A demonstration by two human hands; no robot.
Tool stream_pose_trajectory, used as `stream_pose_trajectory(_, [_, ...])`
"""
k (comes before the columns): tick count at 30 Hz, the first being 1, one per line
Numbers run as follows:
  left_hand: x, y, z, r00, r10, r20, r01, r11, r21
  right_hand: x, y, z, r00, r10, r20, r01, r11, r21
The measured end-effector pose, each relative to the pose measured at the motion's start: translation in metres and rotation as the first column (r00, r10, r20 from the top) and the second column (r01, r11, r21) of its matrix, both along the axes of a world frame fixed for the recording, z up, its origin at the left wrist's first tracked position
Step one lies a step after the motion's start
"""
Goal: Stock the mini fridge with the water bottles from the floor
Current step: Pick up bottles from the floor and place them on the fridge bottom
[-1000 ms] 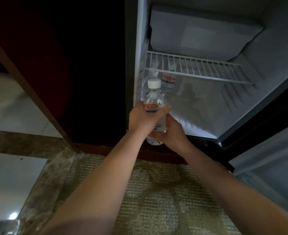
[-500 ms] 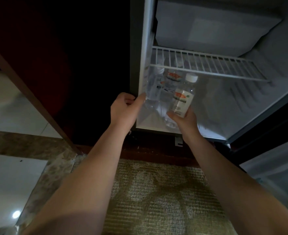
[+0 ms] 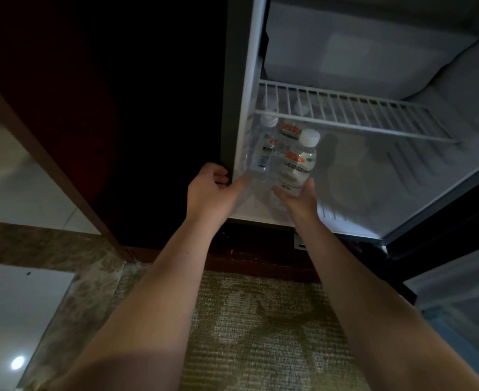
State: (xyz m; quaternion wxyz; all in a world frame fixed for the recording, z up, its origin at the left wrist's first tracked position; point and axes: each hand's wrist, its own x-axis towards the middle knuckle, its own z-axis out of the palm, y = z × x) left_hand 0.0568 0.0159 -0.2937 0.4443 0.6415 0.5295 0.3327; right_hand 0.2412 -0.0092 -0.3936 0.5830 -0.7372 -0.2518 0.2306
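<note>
Water bottle (image 3: 294, 167) sits low in the right hand (image 3: 298, 198), fingers wrapped round its base, leaning under the wire shelf (image 3: 345, 117) beside the stocked bottles (image 3: 263, 153) at the left, while the left hand (image 3: 213, 190) grips the mini fridge (image 3: 236, 80) edge, probably bracing.

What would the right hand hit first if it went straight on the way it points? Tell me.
Probably the standing bottles in the fridge, by its left wall. The right hand and its held bottle aim up-left at them, below the wire shelf. The depth between them is unclear.
</note>
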Motion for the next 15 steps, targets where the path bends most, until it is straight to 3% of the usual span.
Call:
stream_pose_trajectory(3, [0.002, -0.002, 0.001, 1.000, -0.007, -0.011, 0.008, 1.000, 0.010, -0.002, -0.007, -0.004, 0.999, -0.038, -0.007, 0.038, 0.999, 0.011])
stream_pose_trajectory(9, [0.006, -0.007, 0.001, 1.000, -0.016, 0.008, 0.016, 1.000, -0.007, -0.001, -0.010, -0.007, 0.984, -0.040, 0.175, 0.056, 0.995, -0.089])
stream_pose_trajectory(15, [0.005, -0.004, -0.006, 1.000, -0.028, -0.008, 0.028, 1.000, -0.014, 0.014, 0.012, -0.001, 0.983, -0.023, 0.182, 0.055, 0.984, -0.171])
